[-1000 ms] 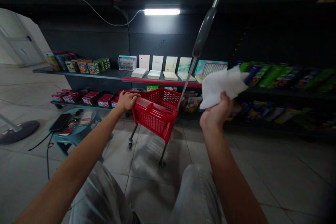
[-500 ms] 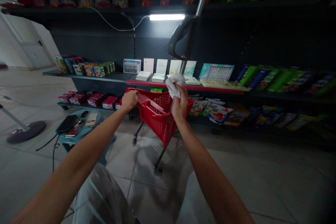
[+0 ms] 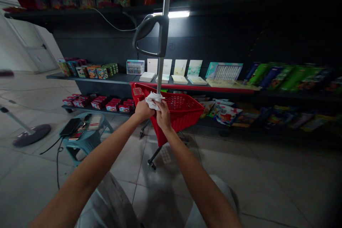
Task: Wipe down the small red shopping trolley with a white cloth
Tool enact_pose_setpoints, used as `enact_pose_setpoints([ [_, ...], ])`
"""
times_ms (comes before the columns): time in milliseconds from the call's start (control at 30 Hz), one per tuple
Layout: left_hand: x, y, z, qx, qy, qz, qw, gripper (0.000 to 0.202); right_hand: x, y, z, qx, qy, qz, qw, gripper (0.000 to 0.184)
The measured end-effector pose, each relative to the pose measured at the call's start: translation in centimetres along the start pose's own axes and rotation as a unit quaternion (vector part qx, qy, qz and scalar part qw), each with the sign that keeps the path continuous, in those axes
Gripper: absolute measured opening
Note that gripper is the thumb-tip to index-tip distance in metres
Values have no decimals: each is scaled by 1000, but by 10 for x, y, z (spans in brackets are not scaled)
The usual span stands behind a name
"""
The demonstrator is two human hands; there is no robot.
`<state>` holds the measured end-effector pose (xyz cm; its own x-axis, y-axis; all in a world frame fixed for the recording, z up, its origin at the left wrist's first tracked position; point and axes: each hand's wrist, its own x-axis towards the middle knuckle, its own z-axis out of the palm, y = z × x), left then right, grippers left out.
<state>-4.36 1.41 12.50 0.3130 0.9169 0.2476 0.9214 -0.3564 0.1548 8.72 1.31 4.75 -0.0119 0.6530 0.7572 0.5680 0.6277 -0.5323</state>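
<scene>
A red plastic shopping cart stands on wheeled legs in front of me, turned at an angle. A metal pole rises from its near corner and carries a dark grey loop handle. My left hand is closed on the cart's near rim. Right beside it, my right hand is closed on a crumpled white cloth, which lies against the rim corner at the foot of the pole. The cloth and my fingers hide that corner.
Behind the cart, a dark shelf holds boxes, books and snack bags. A blue-grey stool with a phone and cables stands at left. Further left is a round stand base. A light tube glows under the upper shelf.
The cart has turned, and its pole and handle have swung left and more upright. My right hand has brought the cloth left and down to the rim beside my left hand.
</scene>
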Motion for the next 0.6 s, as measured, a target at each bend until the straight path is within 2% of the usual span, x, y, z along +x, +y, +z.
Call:
enact_pose_setpoints([
  [133,8,-25,-2,4,8,8,1000,36,-10,1,14,-55,-21,0,998,51],
  [233,21,-41,-8,-77,-9,38,996,34,-21,3,20,-99,-31,7,995,49],
  [300,29,-48,-12,-155,9,49,987,38,-27,1,22,-113,-25,-2,993,49],
  [367,34,-52,-15,-189,19,48,981,41,-31,-6,25,-121,-13,-17,992,52],
  [433,35,-54,-17,-182,3,47,982,44,-35,-15,30,-136,-5,-35,990,53],
  [500,34,-54,-17,-178,-11,47,983,50,-40,-23,40,-154,-11,-61,986,52],
  [600,30,-54,-19,-194,-1,56,979,62,-47,-27,59,-176,-29,-94,979,50],
])
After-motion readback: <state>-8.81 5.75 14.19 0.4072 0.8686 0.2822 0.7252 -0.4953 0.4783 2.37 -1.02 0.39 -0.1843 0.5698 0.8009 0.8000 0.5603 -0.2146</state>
